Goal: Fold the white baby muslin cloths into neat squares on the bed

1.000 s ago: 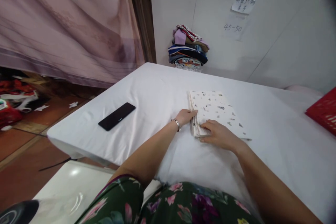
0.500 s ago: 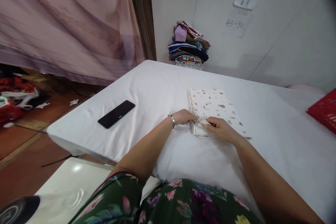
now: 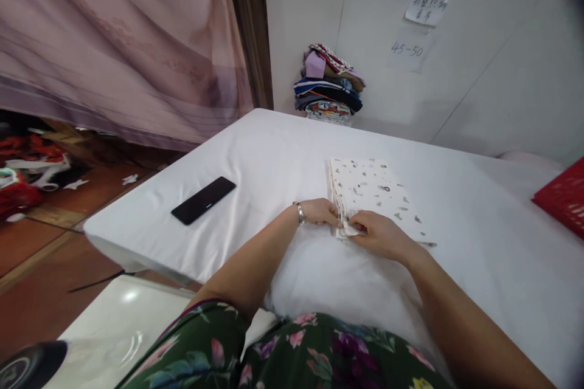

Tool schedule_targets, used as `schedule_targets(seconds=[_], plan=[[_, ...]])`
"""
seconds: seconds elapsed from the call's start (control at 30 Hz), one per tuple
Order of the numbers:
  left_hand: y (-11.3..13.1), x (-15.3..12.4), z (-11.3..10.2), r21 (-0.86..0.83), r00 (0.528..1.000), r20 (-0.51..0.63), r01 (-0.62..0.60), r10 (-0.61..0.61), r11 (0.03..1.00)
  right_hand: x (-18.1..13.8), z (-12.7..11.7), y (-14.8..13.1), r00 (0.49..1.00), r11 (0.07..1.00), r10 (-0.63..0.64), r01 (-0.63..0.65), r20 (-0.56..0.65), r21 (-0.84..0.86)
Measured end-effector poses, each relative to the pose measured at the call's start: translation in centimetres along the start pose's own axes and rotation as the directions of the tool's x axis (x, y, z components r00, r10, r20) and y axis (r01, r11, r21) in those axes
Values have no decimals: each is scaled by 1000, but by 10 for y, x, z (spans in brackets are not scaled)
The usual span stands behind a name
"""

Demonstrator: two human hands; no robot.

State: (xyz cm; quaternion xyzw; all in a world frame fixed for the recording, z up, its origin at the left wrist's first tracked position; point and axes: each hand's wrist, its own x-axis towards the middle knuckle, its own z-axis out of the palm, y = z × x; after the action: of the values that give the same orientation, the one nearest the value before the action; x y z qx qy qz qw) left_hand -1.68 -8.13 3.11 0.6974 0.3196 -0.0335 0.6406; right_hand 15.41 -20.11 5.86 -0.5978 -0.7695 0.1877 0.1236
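Observation:
A folded white cloth (image 3: 371,185) with small grey and dark prints lies flat on the white-covered table (image 3: 274,158). My left hand (image 3: 319,211), with a silver bracelet at the wrist, pinches the cloth's near left corner. Close beside it, my right hand (image 3: 376,232) grips the near edge of the same cloth between thumb and fingers. Several layers show along the cloth's left side. The fabric between my two hands is bunched, and my fingers partly hide it.
A black phone (image 3: 204,200) lies on the table to the left. Folded clothes (image 3: 329,85) are stacked by the wall at the back. A red object (image 3: 563,197) sits at the right edge. A white stool-like surface (image 3: 123,316) stands at the lower left.
Both hands have moved slightly toward me at the cloth's near left corner. The right hand has come closer to the left, and the lifted bit of cloth is now lower.

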Motion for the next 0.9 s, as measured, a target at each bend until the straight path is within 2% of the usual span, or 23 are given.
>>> schedule_targets(seconds=[0.13,0.23,0.43,0.57,0.63,0.73,0.8,0.9], plan=[[-1,1,1,21,999,28,-16,15,1000,-1,-2,4,996,991,77,-70,-54,116],[-3,2,1,23,1000,26,-14,14,1000,-2,-2,5,986,985,129,-116,-105,126],[-6,0,-2,2,996,81,-33,33,999,-1,5,-3,1000,999,-5,4,-22,-40],[-3,-3,-4,5,998,64,-15,15,1000,0,7,-6,1000,994,-17,17,-3,-104],[0,-2,-2,-4,999,-7,42,-42,999,1,9,-6,1000,993,-10,10,3,-121],[2,4,6,3,974,-196,117,-114,993,1,11,-8,1000,991,-20,20,1,-135],[2,8,12,41,944,-313,119,-101,992,-1,11,-12,999,990,-44,42,-7,-137],[1,11,16,114,912,-403,133,-76,985,-5,5,-18,997,992,-70,69,-11,-104]])
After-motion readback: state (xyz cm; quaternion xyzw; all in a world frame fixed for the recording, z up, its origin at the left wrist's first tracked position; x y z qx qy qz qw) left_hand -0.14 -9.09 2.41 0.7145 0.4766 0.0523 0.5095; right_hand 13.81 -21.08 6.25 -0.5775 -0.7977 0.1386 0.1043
